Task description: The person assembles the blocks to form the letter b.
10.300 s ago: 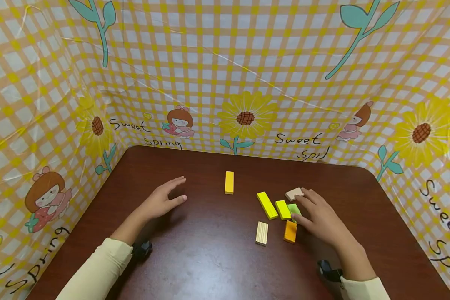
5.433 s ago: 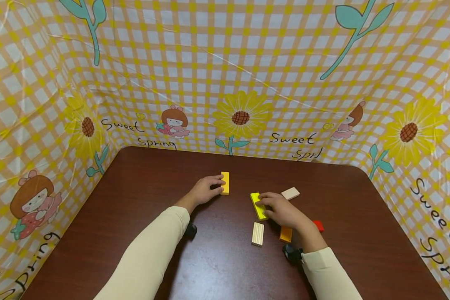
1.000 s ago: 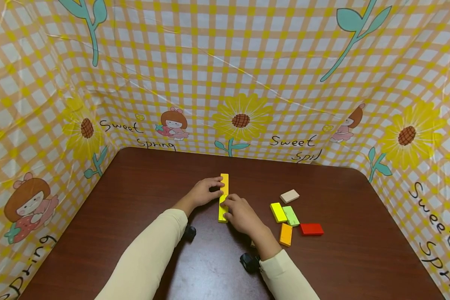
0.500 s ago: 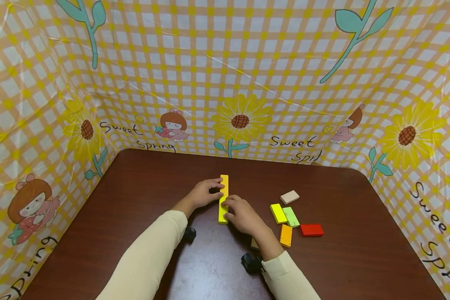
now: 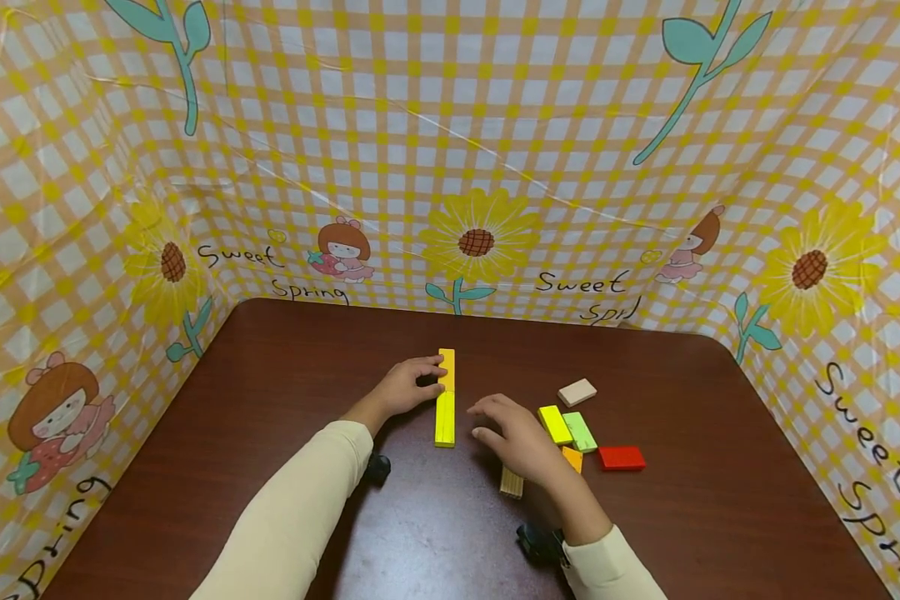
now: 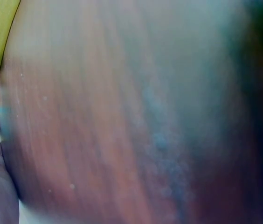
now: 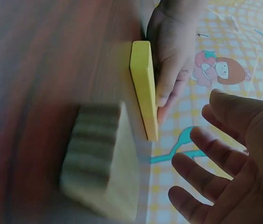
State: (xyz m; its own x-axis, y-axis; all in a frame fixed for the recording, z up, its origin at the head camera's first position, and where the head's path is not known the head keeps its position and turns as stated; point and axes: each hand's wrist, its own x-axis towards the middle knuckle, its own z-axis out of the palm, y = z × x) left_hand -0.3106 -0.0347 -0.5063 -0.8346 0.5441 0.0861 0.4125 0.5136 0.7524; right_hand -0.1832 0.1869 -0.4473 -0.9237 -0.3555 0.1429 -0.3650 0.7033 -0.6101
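In the head view my left hand [image 5: 403, 386] rests with its fingertips on the left edge of an orange-yellow block [image 5: 447, 371] lying on the table. A long bright yellow block [image 5: 445, 418] lies against its near end, so the two form one straight line. My right hand [image 5: 523, 437] hovers to the right of this line, fingers apart and holding nothing. The right wrist view shows those right fingers [image 7: 215, 158] spread, with the yellow block [image 7: 143, 88] and my left hand [image 7: 173, 51] beyond. In the left wrist view the table fills most of the picture, blurred.
Right of my right hand lie a short yellow block [image 5: 555, 425], a green block [image 5: 580, 432], a pale block [image 5: 577, 392] and a red block [image 5: 622, 458]. An orange block [image 5: 572, 458] and a ridged wooden block [image 5: 512, 482] are partly covered by my right arm. Checked cloth [image 5: 390, 167] surrounds the table.
My right hand has let go of the long yellow block, which it brought to the orange-yellow one, and has moved right. My left hand stays at the orange-yellow block.
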